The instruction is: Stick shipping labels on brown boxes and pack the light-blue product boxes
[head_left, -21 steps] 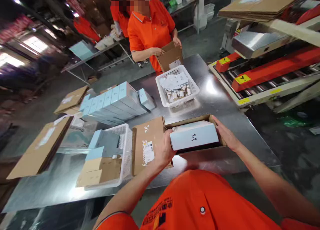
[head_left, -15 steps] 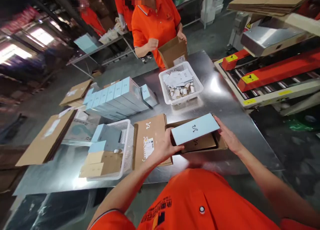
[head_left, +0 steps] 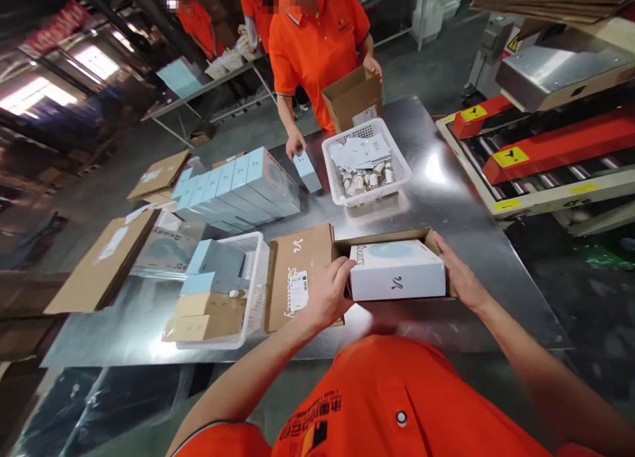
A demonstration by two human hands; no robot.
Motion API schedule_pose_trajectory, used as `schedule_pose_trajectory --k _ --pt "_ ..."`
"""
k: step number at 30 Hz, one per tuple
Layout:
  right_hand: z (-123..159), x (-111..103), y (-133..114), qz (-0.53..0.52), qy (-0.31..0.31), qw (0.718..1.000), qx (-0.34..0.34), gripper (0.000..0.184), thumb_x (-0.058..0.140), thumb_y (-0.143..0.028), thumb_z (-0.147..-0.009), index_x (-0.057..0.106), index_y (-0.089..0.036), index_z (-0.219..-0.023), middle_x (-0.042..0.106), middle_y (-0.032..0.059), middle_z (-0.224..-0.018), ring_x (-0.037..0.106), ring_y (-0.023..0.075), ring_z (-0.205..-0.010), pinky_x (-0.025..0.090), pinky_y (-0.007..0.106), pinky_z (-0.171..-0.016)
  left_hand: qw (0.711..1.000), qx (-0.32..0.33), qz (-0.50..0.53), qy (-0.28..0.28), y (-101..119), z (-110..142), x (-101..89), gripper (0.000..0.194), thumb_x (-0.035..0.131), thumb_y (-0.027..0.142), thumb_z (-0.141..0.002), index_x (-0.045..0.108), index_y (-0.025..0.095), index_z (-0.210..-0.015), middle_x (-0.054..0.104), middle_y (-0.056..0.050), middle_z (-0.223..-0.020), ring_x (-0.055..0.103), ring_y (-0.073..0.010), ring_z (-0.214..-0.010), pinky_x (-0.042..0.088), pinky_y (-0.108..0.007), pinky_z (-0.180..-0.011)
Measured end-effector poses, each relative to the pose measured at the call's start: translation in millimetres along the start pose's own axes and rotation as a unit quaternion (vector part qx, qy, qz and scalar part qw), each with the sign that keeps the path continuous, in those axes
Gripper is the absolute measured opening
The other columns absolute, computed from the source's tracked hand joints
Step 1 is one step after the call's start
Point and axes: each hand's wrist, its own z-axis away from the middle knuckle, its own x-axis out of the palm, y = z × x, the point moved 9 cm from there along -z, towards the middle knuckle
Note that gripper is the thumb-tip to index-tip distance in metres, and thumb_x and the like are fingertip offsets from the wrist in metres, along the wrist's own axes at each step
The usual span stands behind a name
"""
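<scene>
A pale blue product box point(head_left: 397, 272) with a small dark logo sits tilted in an open brown carton point(head_left: 381, 240) at the near edge of a steel table point(head_left: 461, 219). My left hand point(head_left: 327, 295) grips the box's left end, fingers curled round it. My right hand point(head_left: 459, 275) presses flat against the box's right end and the carton wall. The carton's lid point(head_left: 297, 275) lies open to the left, with a white label on it.
A white basket point(head_left: 251, 291) of blue and brown boxes stands left of the carton. Behind are a row of blue boxes point(head_left: 238, 189) and a white basket point(head_left: 367, 163) of small bottles. A co-worker across the table touches a blue box point(head_left: 306, 171). A roller conveyor point(head_left: 546, 159) runs on the right.
The blue box has turned over between my hands and sunk lower into the carton. The co-worker's hand has come down from a brown box to a blue box on the table.
</scene>
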Motion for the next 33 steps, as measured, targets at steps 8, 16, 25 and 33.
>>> schedule_pose_trajectory --k 8,16,25,33 --pt "0.2 3.9 -6.2 0.04 0.009 0.999 -0.008 0.07 0.034 -0.066 -0.096 0.032 -0.029 -0.156 0.028 -0.0057 -0.16 0.019 0.0248 -0.15 0.011 0.045 -0.126 0.952 -0.189 -0.001 -0.243 -25.5 -41.1 19.7 0.067 0.067 0.028 -0.077 0.041 0.017 -0.138 0.07 -0.014 -0.115 0.067 -0.031 -0.107 0.052 -0.04 -0.09" --pt "3.2 3.5 -3.9 0.05 0.015 0.999 -0.011 0.074 0.033 -0.065 -0.097 0.027 -0.023 -0.158 0.024 0.0002 -0.162 0.017 0.0213 -0.15 0.011 0.038 -0.125 0.899 -0.28 0.074 -0.327 -29.1 -59.6 16.5 0.078 0.061 0.054 -0.085 0.032 0.016 -0.146 0.068 -0.017 -0.123 0.067 -0.0327 -0.11 0.053 -0.036 -0.084" --pt "-1.0 5.8 -2.3 0.1 0.011 0.995 -0.015 0.069 0.031 -0.061 -0.098 0.027 -0.028 -0.158 0.028 0.0004 -0.161 0.021 0.0254 -0.149 0.015 0.046 -0.125 0.864 -0.228 0.018 -0.449 -12.0 -40.7 83.7 0.046 0.047 0.042 -0.094 0.061 0.01 -0.122 0.067 -0.023 -0.126 0.065 -0.0326 -0.117 0.052 -0.036 -0.092" --pt "-12.2 -2.8 17.6 0.108 -0.001 0.994 0.03 0.067 0.044 -0.061 -0.084 0.029 -0.057 -0.149 0.023 -0.0165 -0.159 0.017 0.0241 -0.15 0.01 0.036 -0.127 0.799 -0.327 0.157 -0.479 -22.9 -33.6 94.8 0.05 0.037 0.039 -0.097 0.069 0.006 -0.116 0.072 -0.019 -0.115 0.073 -0.0252 -0.085 0.055 -0.028 -0.066"
